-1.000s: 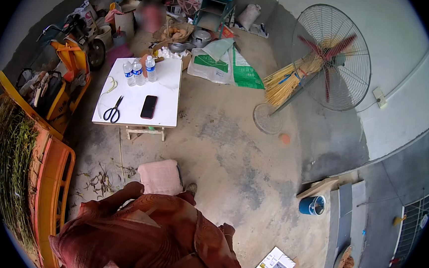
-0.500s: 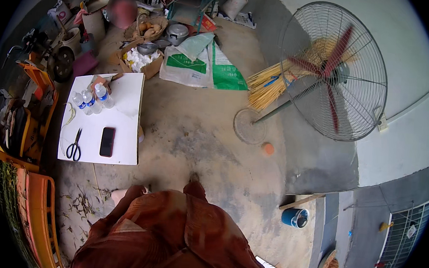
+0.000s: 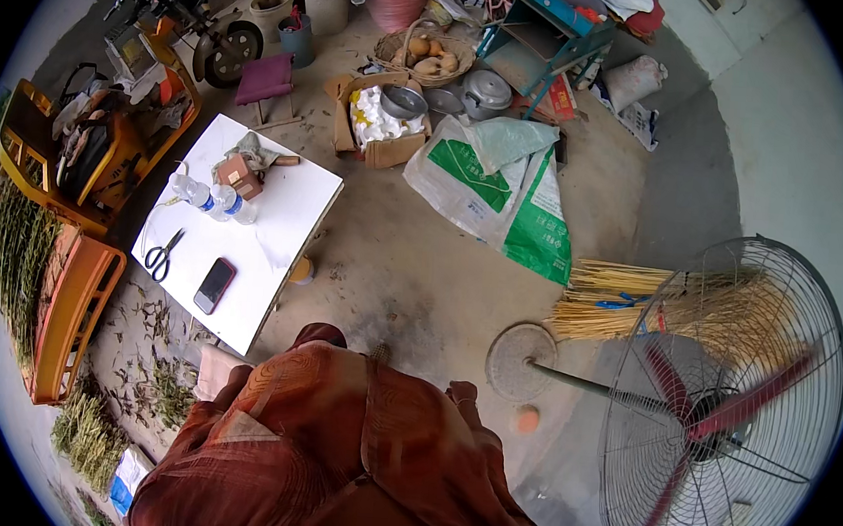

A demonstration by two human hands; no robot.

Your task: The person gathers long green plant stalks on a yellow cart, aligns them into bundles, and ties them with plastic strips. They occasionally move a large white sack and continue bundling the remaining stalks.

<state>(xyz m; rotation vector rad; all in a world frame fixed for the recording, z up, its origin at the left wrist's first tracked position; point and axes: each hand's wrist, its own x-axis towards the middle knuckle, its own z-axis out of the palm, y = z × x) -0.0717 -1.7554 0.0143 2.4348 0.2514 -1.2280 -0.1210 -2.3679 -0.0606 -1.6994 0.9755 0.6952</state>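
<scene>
Lying on the concrete floor at the near left, just beside the near corner of the white table [image 3: 281, 239], the pale pink seat pad [image 3: 211, 370] is half hidden by the person's rust-coloured left sleeve [image 3: 234, 421]. It is the object closest to the left arm. Only one pale corner shows. By its look it is probably soft and light, it would likely yield under pressure rather than slip, and it is best taken by its exposed left edge or from underneath.

The left hand is covered by the sleeve, so its fingers cannot be judged as spread, curled or holding anything. The right hand is likewise lost at the end of the right sleeve [image 3: 461, 403], and its grip cannot be told.

Cut green stems [image 3: 154, 386] are scattered around the pad. On the table lie scissors [image 3: 160, 257] and a dark phone [image 3: 214, 285] towards the near end, with clear bottles [image 3: 213, 200] and a small brown box [image 3: 237, 174] further off. An orange crate [image 3: 71, 312] stands to the left. To the right are a small orange ball [image 3: 526, 419], a straw broom [image 3: 653, 309] and a large standing fan [image 3: 724, 411].
</scene>
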